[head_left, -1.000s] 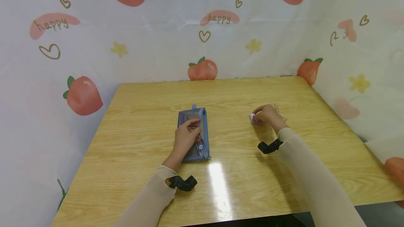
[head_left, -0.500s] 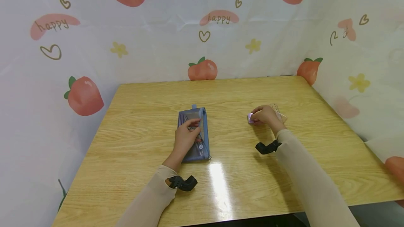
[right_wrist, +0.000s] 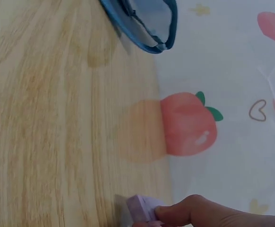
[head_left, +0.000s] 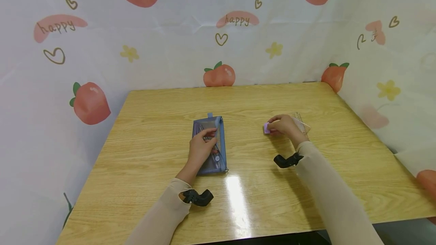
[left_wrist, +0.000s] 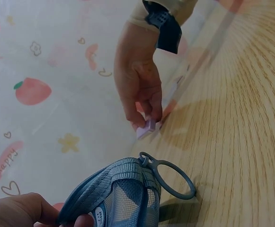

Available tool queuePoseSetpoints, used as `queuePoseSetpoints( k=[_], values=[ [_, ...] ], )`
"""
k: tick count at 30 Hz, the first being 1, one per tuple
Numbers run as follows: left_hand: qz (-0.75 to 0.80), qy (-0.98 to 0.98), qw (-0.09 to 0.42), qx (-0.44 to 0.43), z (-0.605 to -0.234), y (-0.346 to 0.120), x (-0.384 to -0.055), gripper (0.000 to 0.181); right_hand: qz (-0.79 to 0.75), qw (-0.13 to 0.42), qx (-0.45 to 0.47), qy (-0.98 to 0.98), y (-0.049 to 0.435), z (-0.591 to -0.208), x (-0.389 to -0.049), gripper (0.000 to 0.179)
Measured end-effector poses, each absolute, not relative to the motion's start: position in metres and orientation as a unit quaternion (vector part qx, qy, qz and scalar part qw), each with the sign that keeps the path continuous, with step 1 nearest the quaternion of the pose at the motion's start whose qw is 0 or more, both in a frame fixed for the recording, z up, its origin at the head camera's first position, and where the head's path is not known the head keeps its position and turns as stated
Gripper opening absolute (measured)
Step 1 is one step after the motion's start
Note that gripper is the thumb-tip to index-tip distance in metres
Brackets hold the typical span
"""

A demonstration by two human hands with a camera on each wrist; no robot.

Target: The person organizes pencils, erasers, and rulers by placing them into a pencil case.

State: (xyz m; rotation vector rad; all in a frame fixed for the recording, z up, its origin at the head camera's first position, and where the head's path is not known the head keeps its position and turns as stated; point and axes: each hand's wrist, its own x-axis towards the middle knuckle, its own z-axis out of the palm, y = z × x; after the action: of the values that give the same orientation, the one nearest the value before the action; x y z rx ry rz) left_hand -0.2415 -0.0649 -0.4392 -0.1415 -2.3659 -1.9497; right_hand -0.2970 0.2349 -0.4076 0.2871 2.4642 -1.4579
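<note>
A blue mesh pencil case (head_left: 223, 150) lies on the table with several pens showing through it. My left hand (head_left: 201, 147) is over the case, and in the left wrist view its thumb and fingers pinch the case's edge (left_wrist: 78, 194). The mouth of the case gapes, as its blue rim (right_wrist: 149, 47) shows in the right wrist view. To the right of the case, my right hand (head_left: 284, 126) pinches a small lilac block (head_left: 267, 128), like an eraser, between thumb and fingertips. The block is low over the table, apart from the case.
Beyond my right wrist lie a clear ruler (head_left: 298, 117) and a pale pointed piece (head_left: 305, 127), partly covered by the hand. The wooden table (head_left: 150, 124) meets a printed cloth backdrop (head_left: 170, 48) at its back and sides. A ring (left_wrist: 175, 179) hangs from the case's zip.
My right hand has moved left, away from the ruler and towards the pencil case, with the lilac block in its grip. The left hand and the case have stayed in place.
</note>
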Motion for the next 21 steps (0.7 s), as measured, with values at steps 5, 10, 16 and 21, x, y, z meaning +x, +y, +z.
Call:
queuePoseSetpoints(
  k=[5, 10, 16, 21],
  values=[
    [-0.633, -0.772, 0.036, -0.045, -0.439, -0.065, -0.242, 0.036, -0.524, 0.135, 0.103, 0.834, 0.233, -0.412, -0.3, 0.036],
    [-0.629, -0.775, 0.039, -0.044, -0.439, -0.065, -0.242, 0.035, -0.549, 0.123, 0.112, 0.819, 0.233, -0.417, -0.301, 0.034],
    [-0.629, -0.776, 0.037, -0.041, -0.438, -0.064, -0.242, 0.035, -0.583, 0.125, 0.111, 0.795, 0.231, -0.419, -0.298, 0.038],
    [-0.63, -0.775, 0.034, -0.038, -0.438, -0.064, -0.242, 0.035, -0.63, 0.145, 0.092, 0.757, 0.224, -0.42, -0.296, 0.04]
  ],
)
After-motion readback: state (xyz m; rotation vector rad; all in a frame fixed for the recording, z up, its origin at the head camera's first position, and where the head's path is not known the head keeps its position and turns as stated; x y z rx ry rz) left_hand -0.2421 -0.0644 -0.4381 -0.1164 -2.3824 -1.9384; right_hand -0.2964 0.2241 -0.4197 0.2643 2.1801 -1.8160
